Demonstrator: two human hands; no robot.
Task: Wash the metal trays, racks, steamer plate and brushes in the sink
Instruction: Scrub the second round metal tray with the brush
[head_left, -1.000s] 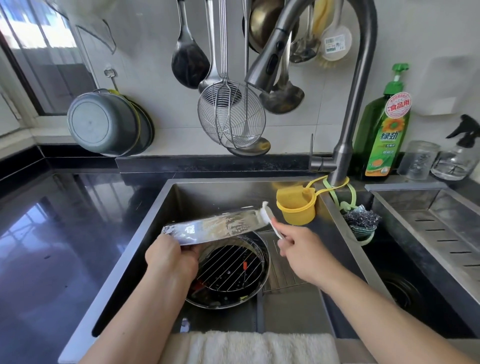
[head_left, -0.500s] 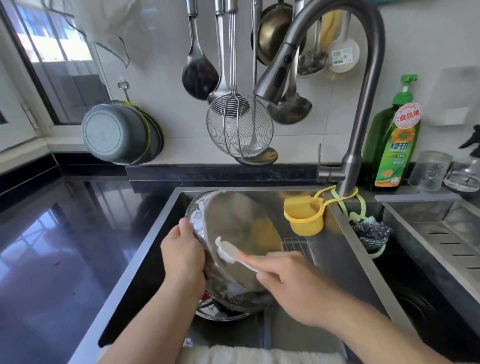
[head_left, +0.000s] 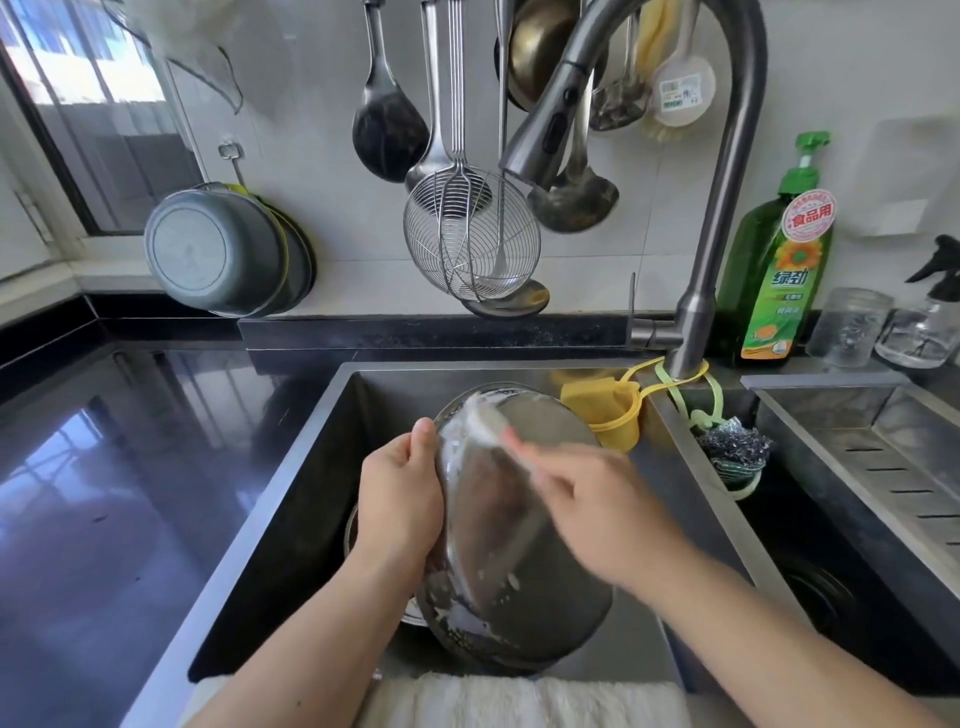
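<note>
A glossy black counter (head_left: 104, 509) wrapped the left and back edges of a steel sink (head_left: 332, 447), with a window (head_left: 93, 104) at the back left corner of the room and pale tiled wall behind. A second basin (head_left: 862, 467) with a slotted drain shelf lay along the right edge. A white towel (head_left: 519, 701) was draped over the sink's near rim. Ladles, a wire skimmer (head_left: 470, 239) and a brass-coloured pan hung on the wall above the back edge, and grey bowls (head_left: 218, 249) leaned there too. The tap (head_left: 727, 182) arched over the sink; a yellow strainer cup (head_left: 608, 415) and a steel scourer (head_left: 735, 449) hung from its base. On the back right of the counter stood a green dish-soap bottle (head_left: 779, 275) with a sunflower label, a red-and-white round sticker reading 食品用, and 绿劲 beneath; beside it were a glass jar and a spray bottle.

Over the sink's middle, the left hand (head_left: 400, 504) gripped the left rim of a soapy round metal tray (head_left: 509, 525), held tilted on edge. The right hand (head_left: 602, 514), blurred, was curled round a white brush (head_left: 488, 421) whose head touched the tray's upper face.
</note>
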